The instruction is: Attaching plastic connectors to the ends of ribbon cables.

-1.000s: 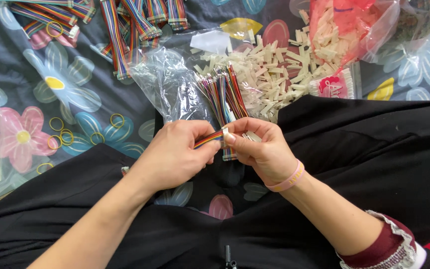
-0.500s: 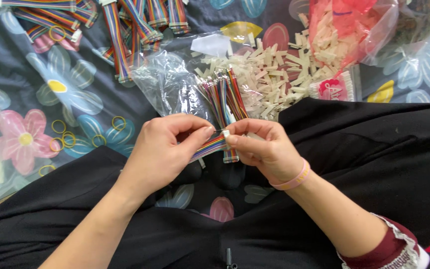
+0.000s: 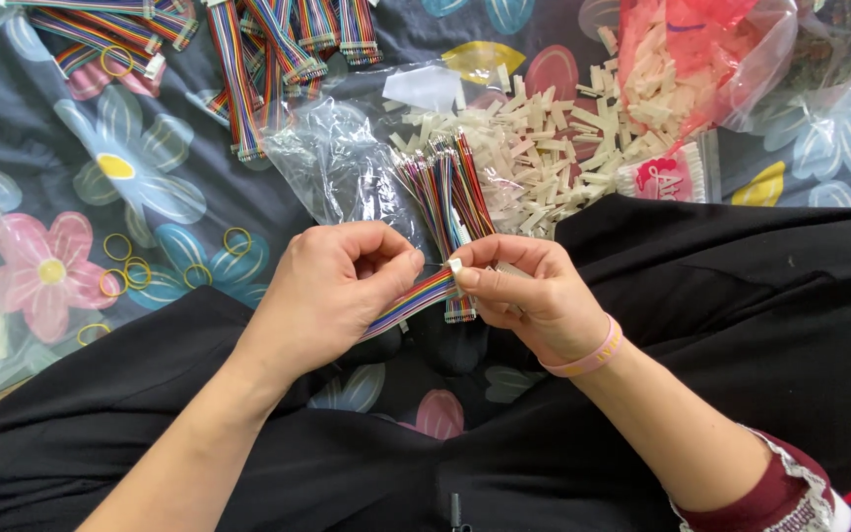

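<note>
- The left hand (image 3: 332, 286) pinches a rainbow ribbon cable (image 3: 414, 299) at centre frame.
- The right hand (image 3: 534, 296) grips a small white connector (image 3: 456, 266) at the cable's end.
- Just above lie a bundle of coloured wires (image 3: 450, 187) and a pile of white connectors (image 3: 563, 148).
- More ribbon cables (image 3: 258, 49) fill the upper left; yellow rubber bands (image 3: 130, 271) sit at left.

I see a flat ribbon cable (image 3: 416, 300) with many thin wires in rainbow colours side by side. It lies slanted, its lower end on the left and its upper end on the right. On that upper end sits a small cream plastic connector (image 3: 456, 265). The cable is held above my lap.
</note>
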